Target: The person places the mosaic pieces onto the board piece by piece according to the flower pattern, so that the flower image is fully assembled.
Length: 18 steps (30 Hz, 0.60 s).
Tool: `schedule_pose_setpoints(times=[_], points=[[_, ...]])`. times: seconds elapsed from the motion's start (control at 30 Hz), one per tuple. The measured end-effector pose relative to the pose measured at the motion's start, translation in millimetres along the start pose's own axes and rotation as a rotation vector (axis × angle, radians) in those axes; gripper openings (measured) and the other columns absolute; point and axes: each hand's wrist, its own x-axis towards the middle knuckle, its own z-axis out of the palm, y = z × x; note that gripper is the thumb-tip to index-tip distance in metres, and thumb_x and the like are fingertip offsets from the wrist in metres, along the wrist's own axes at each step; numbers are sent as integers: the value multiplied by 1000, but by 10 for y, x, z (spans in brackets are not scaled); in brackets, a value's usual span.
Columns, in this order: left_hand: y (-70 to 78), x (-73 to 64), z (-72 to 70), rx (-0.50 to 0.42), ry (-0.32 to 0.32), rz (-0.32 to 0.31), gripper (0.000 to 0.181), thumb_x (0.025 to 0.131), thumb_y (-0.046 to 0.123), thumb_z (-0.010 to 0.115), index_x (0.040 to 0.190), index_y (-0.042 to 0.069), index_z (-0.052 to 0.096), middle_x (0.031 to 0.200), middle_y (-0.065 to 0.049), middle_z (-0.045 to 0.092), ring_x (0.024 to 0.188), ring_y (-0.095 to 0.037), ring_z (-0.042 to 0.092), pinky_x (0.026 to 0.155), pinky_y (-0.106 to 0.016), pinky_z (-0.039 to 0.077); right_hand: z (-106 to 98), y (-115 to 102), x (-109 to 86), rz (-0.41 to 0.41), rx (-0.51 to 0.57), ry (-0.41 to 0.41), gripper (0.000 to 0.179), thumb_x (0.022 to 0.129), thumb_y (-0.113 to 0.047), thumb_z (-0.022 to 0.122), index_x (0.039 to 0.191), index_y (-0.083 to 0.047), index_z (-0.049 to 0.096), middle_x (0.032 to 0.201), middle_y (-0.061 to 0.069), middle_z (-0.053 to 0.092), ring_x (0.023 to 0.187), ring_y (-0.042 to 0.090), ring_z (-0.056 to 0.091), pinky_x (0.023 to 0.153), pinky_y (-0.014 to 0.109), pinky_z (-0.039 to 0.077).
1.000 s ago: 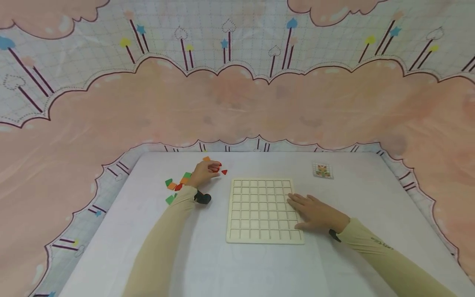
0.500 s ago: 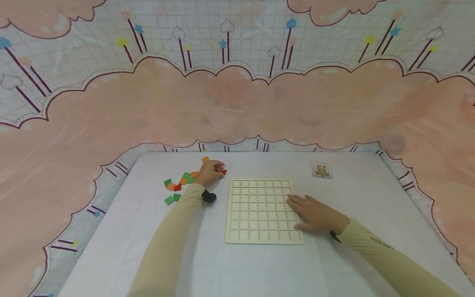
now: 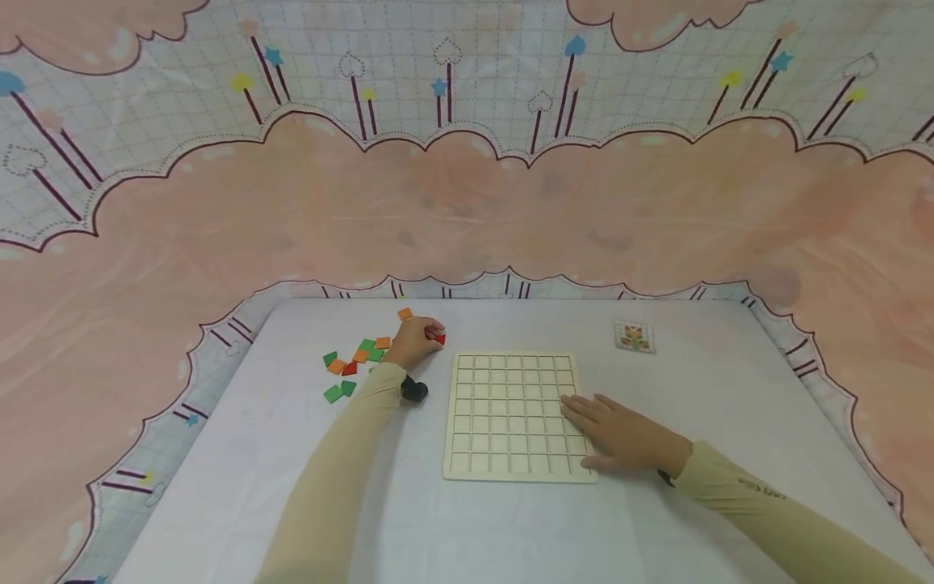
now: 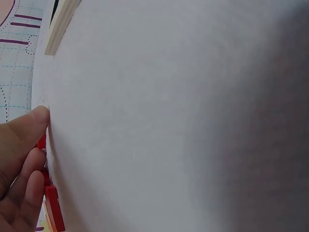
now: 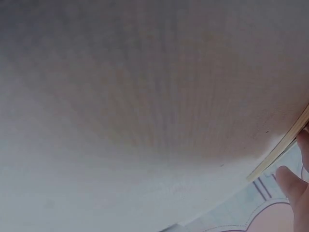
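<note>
My left hand (image 3: 413, 341) is at the back left of the table, its thumb and fingers pinching a red triangular tile (image 3: 440, 339). The left wrist view shows a bit of this red tile (image 4: 42, 141) between thumb and fingertip, with another red piece (image 4: 55, 209) beside the lower fingers. Part of the nearby tiles is hidden behind the hand. My right hand (image 3: 623, 435) lies flat with fingers extended over the right edge of a pale wooden grid board (image 3: 520, 477). In the right wrist view only some fingers (image 5: 290, 185) show at the board's edge.
Loose green, orange and red tiles lie left of the left hand, among them a green tile (image 3: 333, 393) and a red tile (image 3: 349, 369). An orange tile (image 3: 404, 313) lies behind that hand. A small pattern card (image 3: 634, 336) lies at the back right.
My left hand has moved right to the red triangular tile, and its thumb and fingers have closed on it. My right hand has slid slightly toward the front along the board's edge.
</note>
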Motion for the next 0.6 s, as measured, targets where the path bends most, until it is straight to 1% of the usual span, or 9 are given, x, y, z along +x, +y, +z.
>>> schedule_pose_setpoints(times=[0.17, 0.33, 0.43, 0.6], points=[[13, -9, -5, 6, 15, -6, 27, 80, 4, 72, 106, 1, 67, 102, -13, 67, 92, -23, 61, 85, -34, 51, -56, -7, 7, 10, 7, -15, 76, 91, -52, 49, 145, -2, 31, 153, 13, 29, 140, 30, 31, 112, 49, 27], [-8, -5, 16, 18, 27, 5, 24, 81, 4, 71, 104, 1, 69, 100, -13, 67, 90, -22, 61, 84, -34, 52, -59, -9, 1, 0, 30, 8, 75, 90, -51, 52, 144, -1, 33, 152, 14, 32, 138, 31, 33, 110, 51, 28], [-19, -2, 27, 23, 19, -1, 23, 82, 3, 70, 104, 1, 69, 100, -12, 67, 90, -22, 61, 84, -34, 51, -44, -10, -2, -5, 46, 18, 76, 90, -50, 52, 144, -1, 33, 151, 14, 32, 138, 31, 34, 110, 51, 28], [-9, -1, 29, 33, -13, -3, 23, 82, 7, 71, 104, 2, 69, 99, -11, 67, 91, -22, 59, 85, -34, 50, -29, -10, -4, 14, 57, 0, 77, 91, -53, 49, 146, -3, 30, 153, 12, 29, 140, 29, 31, 112, 51, 26]])
